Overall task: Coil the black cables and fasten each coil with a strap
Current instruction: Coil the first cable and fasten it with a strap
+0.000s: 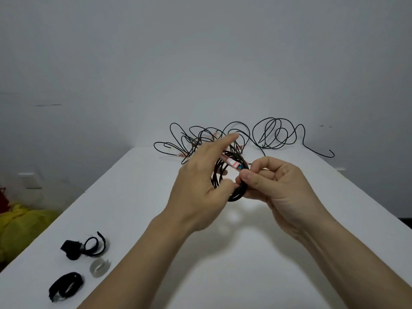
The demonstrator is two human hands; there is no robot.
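Note:
A small black cable coil (pixel 239 192) with a red-and-white label hangs in the air above the white table (pixel 138 197). My right hand (pixel 276 186) pinches the coil's right side between thumb and fingers. My left hand (pixel 200 186) touches the coil's left side with its thumb, its index finger stretched out towards the back. Behind the hands a heap of loose black cables (pixel 272 134) lies tangled at the table's far edge. Three black straps lie at the front left: one curled open (pixel 94 244), one crumpled (pixel 71 249), one flattened loop (pixel 65 286).
A grey-white strap ring (pixel 99 266) lies between the black straps. Yellow cloth (pixel 24 228) sits on the floor left of the table. A plain wall stands close behind the table's far edge.

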